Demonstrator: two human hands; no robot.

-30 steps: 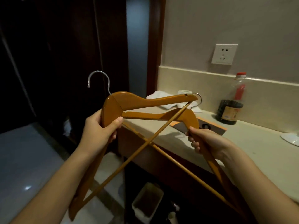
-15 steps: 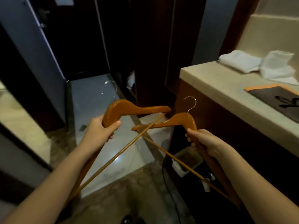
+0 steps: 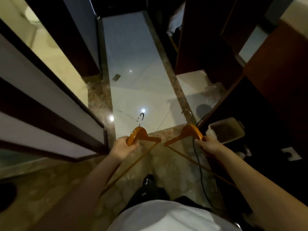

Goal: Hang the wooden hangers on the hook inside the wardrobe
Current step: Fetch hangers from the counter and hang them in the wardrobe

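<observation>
fingers first: the left hand (image 3: 122, 147) has its fingers (image 3: 132, 145) curled round the shoulder of the left hanger (image 3: 141, 135), clamped on the wood. over on the other side, the right hand (image 3: 209, 145) grips the outer shoulder of the right hanger (image 3: 190, 132), fingers (image 3: 200, 141) wrapped on it too. so that's 2 hangers, 1 per hand, both held out low in front of the body. each wire hook (image 3: 140, 117) points away from the person, toward the floor (image 3: 133, 55) ahead. the inner tips of the 2 hangers sit near each other with a gap between, not crossing, and the thin bottom bars run back toward the arms.

moving outward: a black cable (image 3: 198, 164) trails down under the right hand, a pale bin (image 3: 226, 130) sits just beyond it, and a sliding door (image 3: 50, 97) runs along the left. up on the right stands a dark wooden cabinet (image 3: 200, 47), which may be the wardrobe, though i can't tell for sure, and no hanging hook shows anywhere.

where are we in the job? by my read, early: both hangers are in hand, 0 hung. what's left is reaching the wardrobe, finding its hook, and hanging them 1 at a time.
</observation>
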